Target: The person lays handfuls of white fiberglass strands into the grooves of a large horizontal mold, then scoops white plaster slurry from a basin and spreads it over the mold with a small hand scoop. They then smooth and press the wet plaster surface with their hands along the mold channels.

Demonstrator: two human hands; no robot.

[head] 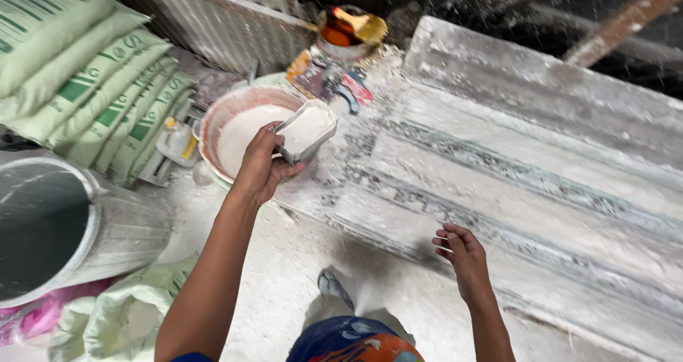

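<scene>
The left hand point(260, 168) grips a small rectangular scoop point(304, 130) brimming with white plaster beside the still well-filled mixing basin point(213, 123), the right hand point(462, 256) hovers empty, fingers loosely curled, over the long mould point(541, 170), thinly coated so far.

A basin point(226, 130) sits left of a long moulded slab point(526, 163); stacked sacks point(85, 77) far left, a drum point(64, 223) near left.

White paste in a grey scoop point(304, 129) and a pink-rimmed basin point(235, 130). Pale green sacks point(85, 77) with darker green bands. White-dusted, grey-streaked slab point(541, 163). Blue-and-orange patterned cloth point(352, 340). Silvery drum point(64, 227).
</scene>
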